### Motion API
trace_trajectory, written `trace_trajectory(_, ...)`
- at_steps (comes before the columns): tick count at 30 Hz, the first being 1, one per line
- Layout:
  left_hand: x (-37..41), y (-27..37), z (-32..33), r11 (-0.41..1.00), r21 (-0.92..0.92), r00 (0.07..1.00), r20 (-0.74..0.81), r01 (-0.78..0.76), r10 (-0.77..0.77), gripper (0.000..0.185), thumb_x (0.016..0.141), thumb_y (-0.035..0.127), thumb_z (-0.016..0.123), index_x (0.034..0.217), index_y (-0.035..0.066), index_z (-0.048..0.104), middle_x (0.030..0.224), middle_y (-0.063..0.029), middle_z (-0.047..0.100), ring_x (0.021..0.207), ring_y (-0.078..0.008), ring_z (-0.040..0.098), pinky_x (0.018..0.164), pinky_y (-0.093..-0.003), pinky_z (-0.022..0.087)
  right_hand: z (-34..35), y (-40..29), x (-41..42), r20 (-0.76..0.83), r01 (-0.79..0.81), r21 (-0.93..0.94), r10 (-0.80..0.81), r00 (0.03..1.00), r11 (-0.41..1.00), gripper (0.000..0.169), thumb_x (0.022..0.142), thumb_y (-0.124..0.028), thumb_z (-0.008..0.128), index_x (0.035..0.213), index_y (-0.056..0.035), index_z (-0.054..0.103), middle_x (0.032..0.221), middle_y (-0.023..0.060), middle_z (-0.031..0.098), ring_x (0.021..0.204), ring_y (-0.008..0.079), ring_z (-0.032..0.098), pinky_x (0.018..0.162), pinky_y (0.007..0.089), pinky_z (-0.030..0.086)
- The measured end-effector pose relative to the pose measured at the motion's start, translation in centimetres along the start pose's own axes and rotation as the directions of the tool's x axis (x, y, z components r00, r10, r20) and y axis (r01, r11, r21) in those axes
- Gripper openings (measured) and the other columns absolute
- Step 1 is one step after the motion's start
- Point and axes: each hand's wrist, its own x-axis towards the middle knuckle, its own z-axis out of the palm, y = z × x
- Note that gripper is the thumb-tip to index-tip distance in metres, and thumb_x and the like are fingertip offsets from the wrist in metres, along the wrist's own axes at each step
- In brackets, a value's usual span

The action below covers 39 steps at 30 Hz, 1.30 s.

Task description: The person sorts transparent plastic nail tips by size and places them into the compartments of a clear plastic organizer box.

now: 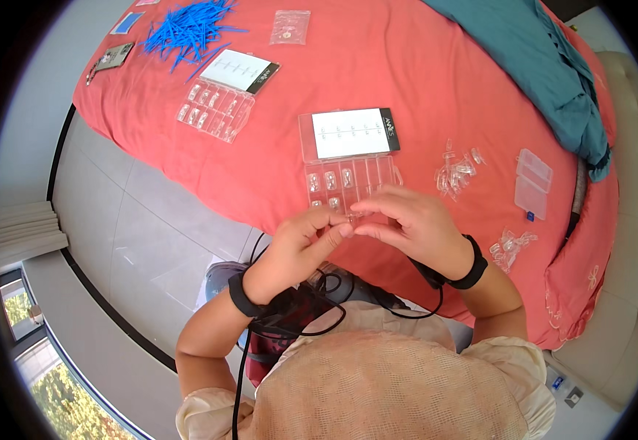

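Note:
My left hand (pixel 311 236) has its thumb and forefinger closed on a small clear plastic piece, seemingly a false nail tip (pixel 352 220). Close beside it, my right hand (pixel 407 220) holds its thumb and forefinger apart near the same piece. Just beyond the hands, a clear compartment box (pixel 352 160) lies with its lid back on the red bedspread; a white printed card (pixel 349 133) is in the lid. Clear nail tips (pixel 330 180) fill some compartments on its left side. My right hand hides part of the box's near right side.
Loose clear tips (pixel 455 175) and a second heap (pixel 510 248) lie to the right, near a small open plastic case (pixel 533 181). Farther left are another compartment box (pixel 217 107), blue sticks (pixel 192 30), a phone (pixel 114 57) and a clear bag (pixel 290 27). Black cables (pixel 330 308) hang below my hands.

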Motion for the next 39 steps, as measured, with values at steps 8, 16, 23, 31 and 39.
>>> trace_trajectory(8,1.2,-2.2,-0.7,0.985,-0.174,0.999,-0.053,-0.014,0.005,0.018,0.1,0.016,0.062,0.105,-0.001,0.067,0.089,-0.0031,0.065,0.081,-0.0082,0.056,0.073,-0.0252,0.047,0.6,0.4,1.3,-0.023,0.096,-0.309,-0.108,0.994,0.946,0.031,0.083,-0.024,0.078,0.109,-0.01,0.07,0.094,0.0042,0.067,0.072,0.0209,0.066,0.059,0.0308,0.052)
trace_trajectory(16,3.0,-0.3,-2.3,0.995,0.103,0.988,-0.153,-0.014,0.03,0.019,0.095,0.02,0.068,0.107,0.006,0.07,0.102,-0.0088,0.067,0.09,-0.0218,0.063,0.08,-0.033,0.049,-0.3,2.2,4.0,-0.014,0.12,-0.398,-0.137,0.991,0.909,0.025,0.084,-0.024,0.074,0.104,-0.0102,0.069,0.087,0.0029,0.064,0.071,0.0224,0.065,0.058,0.0338,0.051)
trace_trajectory(23,2.5,-1.0,-2.6,0.413,0.884,0.918,0.045,-0.221,0.394,0.035,0.081,0.029,0.075,0.114,0.017,0.073,0.135,-0.0089,0.055,0.117,-0.0283,0.051,0.094,-0.0413,0.043,-0.2,5.6,5.5,0.237,0.174,-0.513,-0.056,0.97,0.84,0.017,0.085,-0.024,0.069,0.093,-0.0102,0.069,0.083,0.0038,0.063,0.076,0.0262,0.066,0.062,0.039,0.054)
trace_trajectory(31,3.4,-2.0,-1.4,0.342,0.899,0.886,0.097,-0.273,0.453,0.04,0.075,0.032,0.078,0.11,0.015,0.073,0.137,-0.0084,0.054,0.12,-0.0238,0.051,0.092,-0.038,0.043,0.3,6.2,6.0,0.258,0.166,-0.468,-0.046,0.965,0.868,0.015,0.084,-0.024,0.069,0.09,-0.0101,0.07,0.083,0.0044,0.064,0.081,0.0267,0.066,0.067,0.0401,0.054)
trace_trajectory(39,3.8,-2.1,-1.2,0.306,0.919,0.911,0.115,-0.249,0.397,0.041,0.076,0.033,0.079,0.114,0.018,0.073,0.141,-0.0094,0.051,0.122,-0.0243,0.049,0.095,-0.0384,0.042,0.3,6.5,6.3,0.256,0.113,-0.394,-0.009,0.967,0.912,0.017,0.083,-0.025,0.069,0.091,-0.0115,0.073,0.085,0.0048,0.066,0.084,0.0271,0.066,0.069,0.0406,0.053)
